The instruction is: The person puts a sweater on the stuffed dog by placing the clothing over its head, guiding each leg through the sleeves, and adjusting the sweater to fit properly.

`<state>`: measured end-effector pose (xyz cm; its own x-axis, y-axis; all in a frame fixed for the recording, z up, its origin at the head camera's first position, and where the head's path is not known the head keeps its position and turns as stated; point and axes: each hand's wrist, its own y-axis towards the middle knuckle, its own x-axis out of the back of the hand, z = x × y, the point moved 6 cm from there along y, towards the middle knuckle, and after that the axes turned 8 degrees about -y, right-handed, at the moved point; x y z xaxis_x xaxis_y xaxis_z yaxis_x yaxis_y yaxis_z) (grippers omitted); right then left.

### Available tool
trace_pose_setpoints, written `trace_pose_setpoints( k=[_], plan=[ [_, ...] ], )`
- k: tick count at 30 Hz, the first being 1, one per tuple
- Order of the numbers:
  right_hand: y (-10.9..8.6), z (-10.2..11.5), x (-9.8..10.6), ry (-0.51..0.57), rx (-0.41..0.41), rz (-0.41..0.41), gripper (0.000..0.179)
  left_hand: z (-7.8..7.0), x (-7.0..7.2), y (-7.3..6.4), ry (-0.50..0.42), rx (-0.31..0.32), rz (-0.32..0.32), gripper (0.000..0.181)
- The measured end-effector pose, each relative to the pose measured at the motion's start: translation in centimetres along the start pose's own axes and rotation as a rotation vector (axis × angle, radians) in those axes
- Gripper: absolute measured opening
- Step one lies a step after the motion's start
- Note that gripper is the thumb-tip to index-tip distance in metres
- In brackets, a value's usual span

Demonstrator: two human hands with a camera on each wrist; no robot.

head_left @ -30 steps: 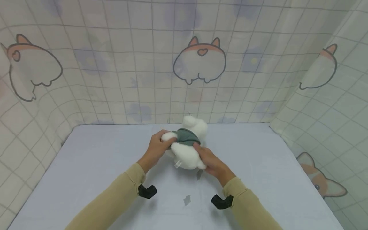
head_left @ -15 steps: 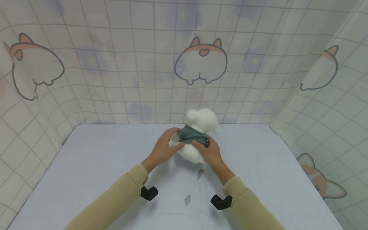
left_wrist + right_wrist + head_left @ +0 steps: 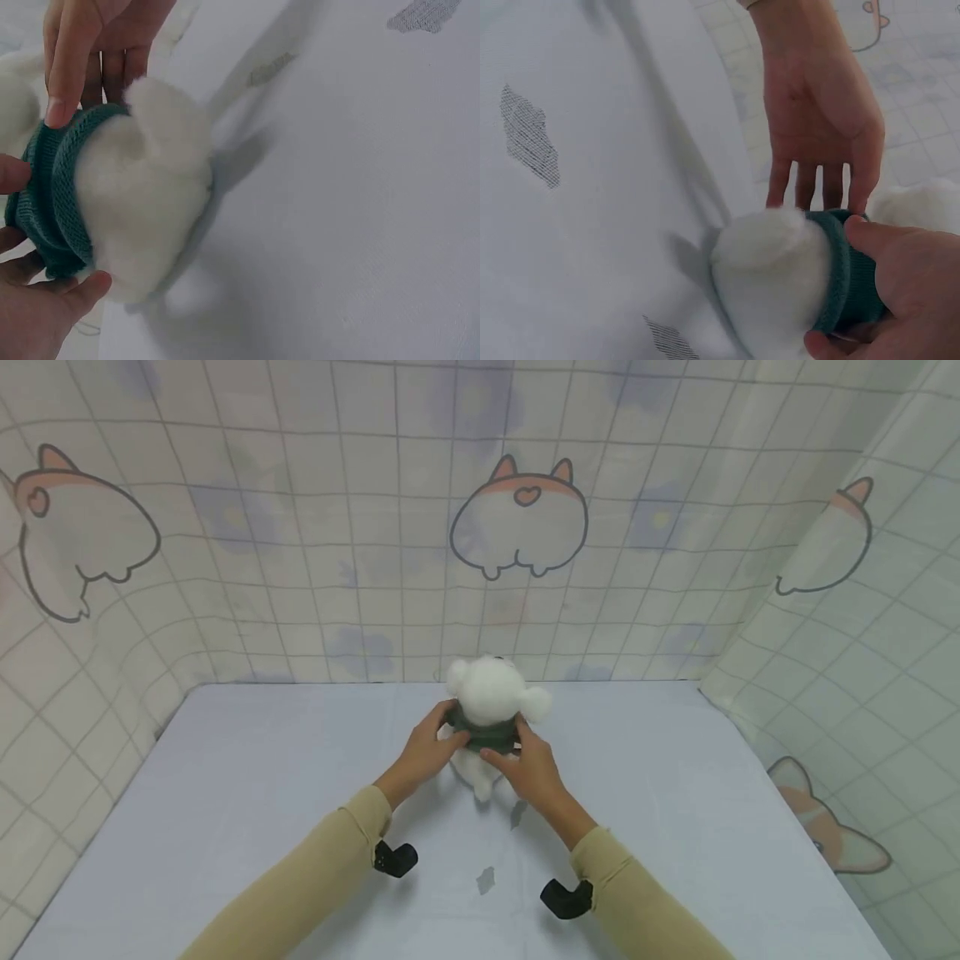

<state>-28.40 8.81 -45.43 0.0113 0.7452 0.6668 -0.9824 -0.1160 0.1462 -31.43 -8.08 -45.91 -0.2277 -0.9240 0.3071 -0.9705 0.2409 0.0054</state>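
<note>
A white plush toy (image 3: 491, 692) with round ears stands near the table's back edge, its head upward. Around its body is a green knitted sweater (image 3: 486, 737). My left hand (image 3: 424, 752) holds the sweater's left side, thumb on the near face. On the opposite side my right hand (image 3: 534, 770) grips the toy, thumb over the sweater's lower hem. The left wrist view shows the toy's furry lower body (image 3: 139, 202) with a stubby white tail-like bump below the sweater (image 3: 60, 187). The toy's front is turned away and hidden.
The toy stands on a white-covered table (image 3: 300, 760). Two grey patches mark the cloth, one patch (image 3: 486, 880) nearer me. A curtain (image 3: 360, 568) with a grid and corgi print surrounds the back and sides. Black bent pieces (image 3: 567, 899) stick out from both sleeves.
The toy has gone from lying tilted to upright, turned so the back of its head faces me. Both hands have shifted from its limbs and lower body onto the sweater's sides.
</note>
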Motion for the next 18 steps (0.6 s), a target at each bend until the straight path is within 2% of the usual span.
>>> trace_pose_setpoints(
  k=[3,8,11,12,15,18],
  plan=[
    [-0.1,0.0,-0.1,0.008,-0.008,0.003,0.081,0.4,0.4,0.3,0.002,0.002,-0.027,0.053],
    [0.5,-0.6,0.3,0.083,-0.075,-0.055,0.063,-0.3,0.8,0.9,0.054,-0.130,-0.115,0.044],
    [1.2,-1.2,0.3,0.159,-0.141,-0.087,0.052,-0.8,0.9,1.3,0.060,-0.175,-0.170,0.035],
    [1.4,-1.5,0.3,0.185,-0.165,-0.099,0.048,-0.9,1.0,1.5,0.051,-0.180,-0.184,0.032],
    [2.2,-2.3,0.0,0.253,-0.239,-0.124,0.042,-0.5,1.1,2.2,0.004,-0.140,-0.220,0.025],
    [2.7,-2.9,-0.5,0.289,-0.295,-0.116,0.041,0.0,1.1,2.7,-0.045,-0.086,-0.212,0.024]
  ],
)
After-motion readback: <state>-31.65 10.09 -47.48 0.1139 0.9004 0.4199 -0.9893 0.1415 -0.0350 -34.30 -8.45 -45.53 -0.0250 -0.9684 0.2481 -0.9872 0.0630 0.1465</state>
